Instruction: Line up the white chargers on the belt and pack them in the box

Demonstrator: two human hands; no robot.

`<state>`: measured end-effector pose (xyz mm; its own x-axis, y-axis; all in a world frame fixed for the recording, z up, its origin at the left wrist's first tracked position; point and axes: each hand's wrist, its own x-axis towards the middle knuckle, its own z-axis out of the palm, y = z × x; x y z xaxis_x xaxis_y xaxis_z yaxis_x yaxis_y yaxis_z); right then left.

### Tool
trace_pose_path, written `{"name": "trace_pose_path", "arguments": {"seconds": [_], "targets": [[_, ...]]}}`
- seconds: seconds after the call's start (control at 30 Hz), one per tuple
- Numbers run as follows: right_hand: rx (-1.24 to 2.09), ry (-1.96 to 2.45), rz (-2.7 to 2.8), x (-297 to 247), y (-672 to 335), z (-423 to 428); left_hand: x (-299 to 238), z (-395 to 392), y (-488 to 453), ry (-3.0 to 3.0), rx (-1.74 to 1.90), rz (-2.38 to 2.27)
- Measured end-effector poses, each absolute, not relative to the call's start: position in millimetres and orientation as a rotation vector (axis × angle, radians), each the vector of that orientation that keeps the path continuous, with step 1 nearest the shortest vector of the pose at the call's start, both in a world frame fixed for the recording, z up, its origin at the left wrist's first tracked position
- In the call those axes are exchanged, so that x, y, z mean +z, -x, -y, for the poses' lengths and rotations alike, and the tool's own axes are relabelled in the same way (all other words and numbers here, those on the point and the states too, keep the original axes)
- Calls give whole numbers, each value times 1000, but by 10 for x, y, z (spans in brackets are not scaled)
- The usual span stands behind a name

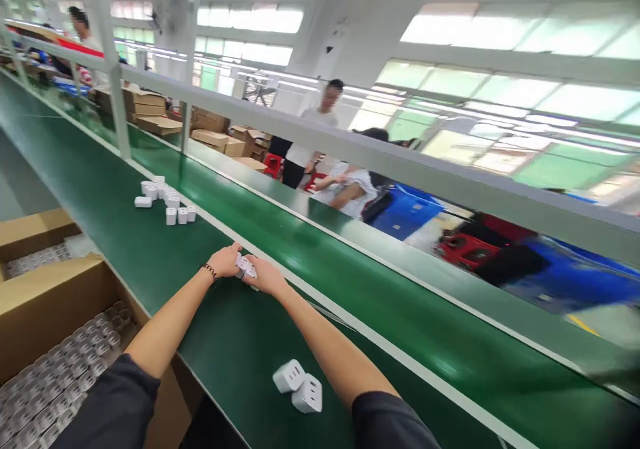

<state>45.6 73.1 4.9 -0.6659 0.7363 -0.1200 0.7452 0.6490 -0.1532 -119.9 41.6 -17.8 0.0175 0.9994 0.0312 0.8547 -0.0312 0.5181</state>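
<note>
My left hand (225, 261) and my right hand (266, 275) meet over the green work surface, closed on a small group of white chargers (247, 267) from both sides. How many chargers are between them is partly hidden by my fingers. Two white chargers (307, 393) with dark port slots lie against each other near my right forearm. Farther off, beyond my left hand, several more white chargers (171, 216) stand in a loose cluster.
At my left is an open cardboard box (47, 309) with rows of clear plastic pieces (70, 375). A white rail (380, 329) borders a glossy green belt (320, 255). Posts and a long beam (350, 147) cross ahead. People (320, 119) are across the line.
</note>
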Motion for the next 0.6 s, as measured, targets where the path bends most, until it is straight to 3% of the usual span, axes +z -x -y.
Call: {"name": "trace_pose_path", "arguments": {"seconds": [0.37,0.6], "targets": [[-361,-1225,-2836,-87,950,-1345,-674,-696,2450,-1384,1350,-2231],[-447,-1184,-2908,-52,1594,-1632,-806,-749,2621,-1082,1707,-2436]]}}
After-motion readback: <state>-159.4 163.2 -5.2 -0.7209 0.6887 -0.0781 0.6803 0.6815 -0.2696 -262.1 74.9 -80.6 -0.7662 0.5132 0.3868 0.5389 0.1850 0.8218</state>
